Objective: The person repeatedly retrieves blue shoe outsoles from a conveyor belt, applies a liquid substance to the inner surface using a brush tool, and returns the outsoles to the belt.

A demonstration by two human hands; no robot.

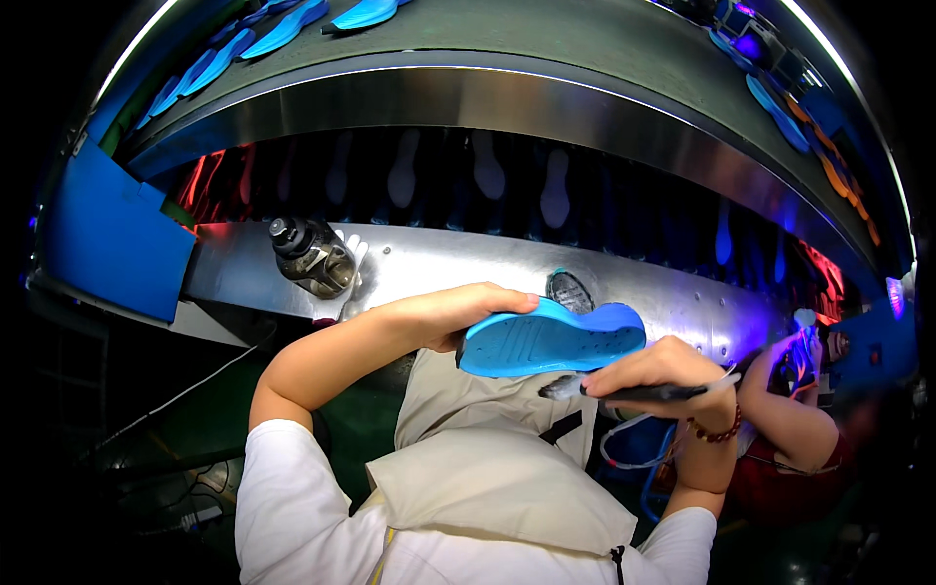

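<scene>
My left hand (pixel 466 310) grips the left end of a blue shoe sole (pixel 556 343), thumb on the upper edge, tilting its grooved, dotted face toward me. In my right hand (pixel 661 369) is a brush (pixel 673 393) with a dark handle. Its pale-and-dark bristles sit just below the sole's lower edge; I cannot tell whether they touch it. Behind the sole, a small round dish (pixel 568 291) with a teal rim and dark contents rests on the metal ledge, partly hidden.
A dark, stained bottle (pixel 314 261) stands on the metal ledge (pixel 429 255), beside a white glove-like thing (pixel 353 252). Above runs a green conveyor belt (pixel 507 34) carrying blue soles (pixel 283 31) and orange soles (pixel 829 166). At the right, a co-worker's arm (pixel 795 419) reaches toward the ledge.
</scene>
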